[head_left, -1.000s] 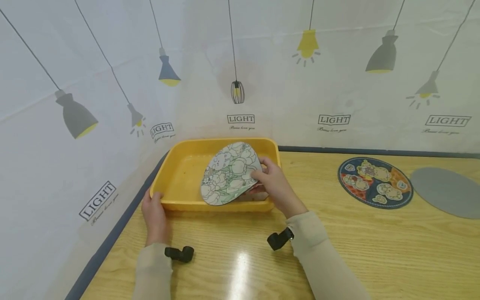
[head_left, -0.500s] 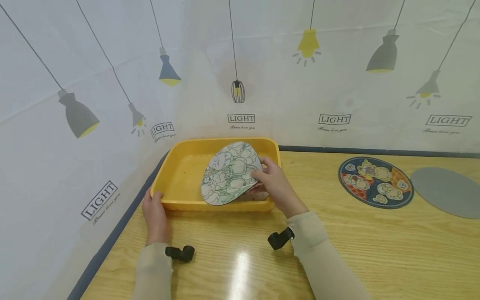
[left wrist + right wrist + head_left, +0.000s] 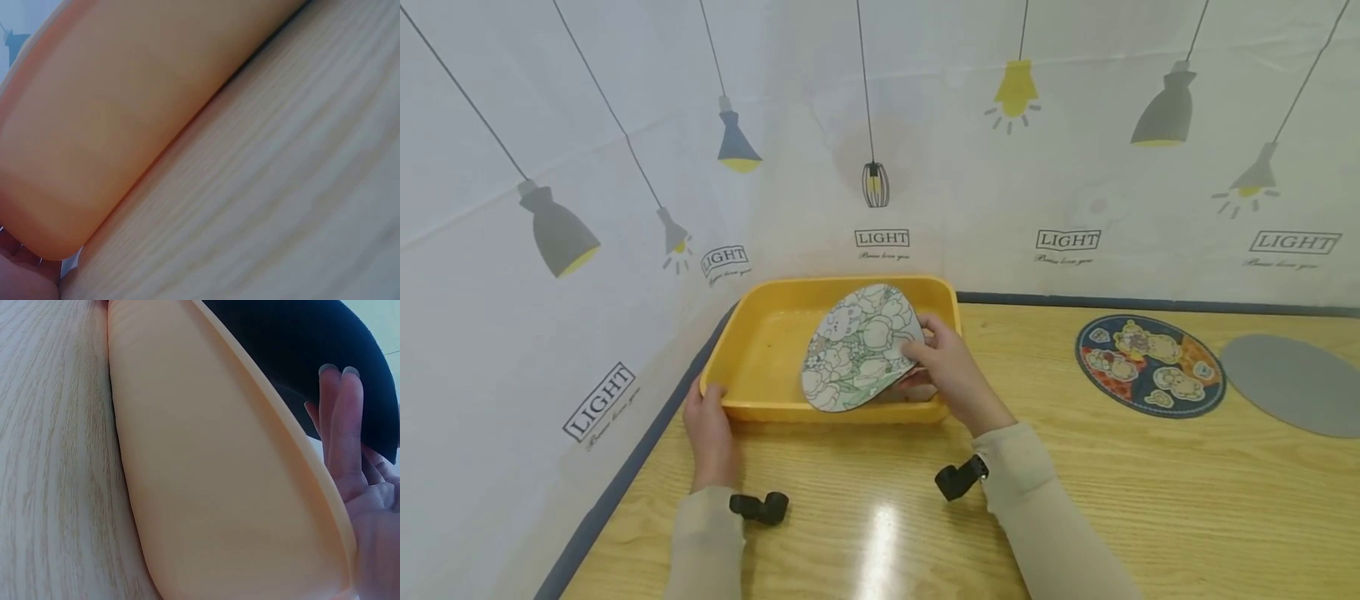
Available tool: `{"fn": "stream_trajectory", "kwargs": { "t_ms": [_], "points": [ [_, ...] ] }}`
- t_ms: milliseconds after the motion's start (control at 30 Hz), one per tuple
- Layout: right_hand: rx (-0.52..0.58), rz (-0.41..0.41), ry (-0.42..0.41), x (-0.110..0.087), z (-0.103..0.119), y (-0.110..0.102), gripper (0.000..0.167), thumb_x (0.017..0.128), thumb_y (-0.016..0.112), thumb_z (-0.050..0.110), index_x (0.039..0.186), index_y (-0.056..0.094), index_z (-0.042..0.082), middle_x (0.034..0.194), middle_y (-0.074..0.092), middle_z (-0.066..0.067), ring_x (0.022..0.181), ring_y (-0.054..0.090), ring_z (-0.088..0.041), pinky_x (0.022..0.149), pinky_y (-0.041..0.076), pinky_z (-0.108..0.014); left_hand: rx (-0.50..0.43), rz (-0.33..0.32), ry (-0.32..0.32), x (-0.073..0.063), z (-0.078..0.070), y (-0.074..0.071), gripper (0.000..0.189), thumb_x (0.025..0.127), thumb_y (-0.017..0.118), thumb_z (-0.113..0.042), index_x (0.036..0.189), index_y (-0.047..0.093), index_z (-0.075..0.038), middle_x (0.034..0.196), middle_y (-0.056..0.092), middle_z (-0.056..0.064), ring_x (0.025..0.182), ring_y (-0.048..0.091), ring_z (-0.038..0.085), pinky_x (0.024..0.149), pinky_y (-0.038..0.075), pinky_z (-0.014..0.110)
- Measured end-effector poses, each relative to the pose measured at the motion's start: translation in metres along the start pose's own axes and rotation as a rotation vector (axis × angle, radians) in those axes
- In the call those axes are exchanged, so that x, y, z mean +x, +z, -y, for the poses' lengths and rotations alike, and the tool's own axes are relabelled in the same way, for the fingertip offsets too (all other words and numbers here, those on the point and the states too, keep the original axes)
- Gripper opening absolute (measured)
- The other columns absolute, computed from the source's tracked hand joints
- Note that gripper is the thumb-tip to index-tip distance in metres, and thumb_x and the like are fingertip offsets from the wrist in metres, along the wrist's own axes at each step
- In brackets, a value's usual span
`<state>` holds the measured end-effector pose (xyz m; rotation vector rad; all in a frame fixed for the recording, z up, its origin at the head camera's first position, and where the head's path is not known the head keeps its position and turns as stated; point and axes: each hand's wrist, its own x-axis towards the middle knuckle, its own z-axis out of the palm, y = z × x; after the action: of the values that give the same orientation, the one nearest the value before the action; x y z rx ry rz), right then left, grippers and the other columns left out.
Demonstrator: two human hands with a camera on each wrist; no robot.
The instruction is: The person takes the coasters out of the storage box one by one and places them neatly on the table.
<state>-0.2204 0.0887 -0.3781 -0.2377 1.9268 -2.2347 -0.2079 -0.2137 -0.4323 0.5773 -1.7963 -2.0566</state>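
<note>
In the head view a yellow plastic tray (image 3: 752, 367) stands against the wall. My left hand (image 3: 709, 433) grips its near left corner, thumb over the rim and fingers at the outside. A thin mat (image 3: 857, 346) printed with pale green and white flowers and a rabbit is tilted over the tray's right half. My right hand (image 3: 953, 367) pinches the mat's right edge, thumb on the printed face. The right wrist view shows the mat's dark underside (image 3: 269, 344) with straight fingers (image 3: 345, 425) beneath it. Under the mat, part of the tray's inside is hidden.
On the wooden table (image 3: 1120, 492) to the right lie a dark blue round mat (image 3: 1150, 365) with cartoon characters and a plain grey round mat (image 3: 1300, 383). A white cloth (image 3: 955, 150) printed with lamps covers the wall behind and at the left.
</note>
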Motion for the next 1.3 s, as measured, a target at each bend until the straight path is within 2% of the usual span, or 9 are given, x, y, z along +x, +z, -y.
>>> {"fn": "stream_trajectory", "kwargs": {
  "t_ms": [367, 767, 1000, 1200, 1300],
  "points": [
    [-0.005, 0.001, 0.000, 0.001, -0.001, 0.000, 0.031, 0.086, 0.051, 0.013, 0.116, 0.045, 0.010, 0.093, 0.062, -0.017, 0.072, 0.061, -0.027, 0.061, 0.051, -0.040, 0.009, 0.000, 0.003, 0.001, 0.000, -0.001, 0.044, 0.086, 0.036, -0.013, 0.130, 0.044, -0.014, 0.127, 0.043, 0.001, 0.109, 0.043, 0.013, 0.090, 0.034, 0.026],
    [0.016, 0.002, -0.007, 0.001, -0.002, -0.001, 0.031, 0.087, 0.049, 0.012, 0.117, 0.043, 0.009, 0.095, 0.061, -0.018, 0.073, 0.062, -0.028, 0.062, 0.051, -0.041, 0.013, 0.012, 0.012, -0.001, 0.000, -0.002, 0.043, 0.086, 0.037, -0.014, 0.129, 0.044, -0.016, 0.126, 0.044, 0.000, 0.108, 0.044, 0.014, 0.088, 0.035, 0.027],
    [0.059, -0.047, -0.032, -0.001, -0.001, -0.002, 0.027, 0.089, 0.047, 0.012, 0.115, 0.042, 0.008, 0.095, 0.059, -0.018, 0.072, 0.061, -0.026, 0.067, 0.049, -0.046, 0.009, 0.012, 0.014, 0.000, 0.001, 0.000, 0.044, 0.086, 0.036, -0.013, 0.129, 0.044, -0.016, 0.126, 0.044, 0.001, 0.109, 0.044, 0.016, 0.087, 0.036, 0.026],
    [0.120, -0.106, -0.086, -0.007, -0.003, -0.005, 0.031, 0.090, 0.047, 0.012, 0.119, 0.040, 0.006, 0.098, 0.058, -0.018, 0.077, 0.062, -0.023, 0.065, 0.051, -0.037, -0.011, -0.004, 0.015, 0.002, 0.001, 0.000, 0.044, 0.086, 0.038, -0.013, 0.130, 0.045, -0.015, 0.127, 0.044, 0.001, 0.111, 0.044, 0.015, 0.089, 0.036, 0.027],
    [0.152, -0.129, -0.096, -0.011, -0.003, -0.007, 0.035, 0.090, 0.048, 0.014, 0.123, 0.039, 0.007, 0.102, 0.057, -0.017, 0.083, 0.061, -0.021, 0.068, 0.050, -0.032, -0.045, -0.011, 0.004, 0.002, 0.002, 0.001, 0.045, 0.086, 0.038, -0.011, 0.130, 0.046, -0.014, 0.127, 0.045, 0.001, 0.111, 0.044, 0.016, 0.090, 0.035, 0.028]
  ]
}}
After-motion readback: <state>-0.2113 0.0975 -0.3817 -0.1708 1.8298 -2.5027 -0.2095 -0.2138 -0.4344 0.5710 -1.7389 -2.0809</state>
